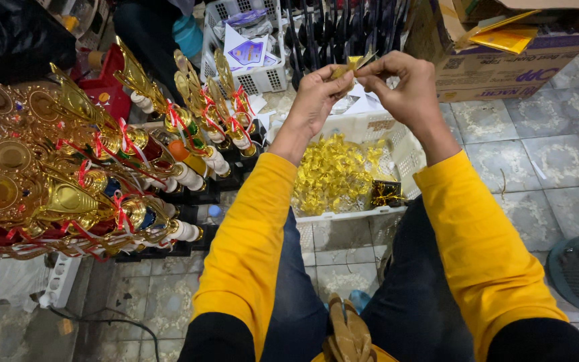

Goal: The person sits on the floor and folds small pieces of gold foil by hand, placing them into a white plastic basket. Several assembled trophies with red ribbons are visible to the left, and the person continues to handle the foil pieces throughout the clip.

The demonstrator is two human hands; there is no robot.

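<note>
Head camera shows both arms in yellow sleeves raised forward, wrists bent inward. Left hand (316, 90) and right hand (403, 84) pinch together one small gold foil piece (351, 65) between fingertips, above the far edge of a white basket (403, 157) holding many gold foil pieces (333, 174).

Your left is walled by gold trophies (95, 167), a cardboard box (504, 60) blocks upper right, tiled floor (557, 167) right stays open.
</note>
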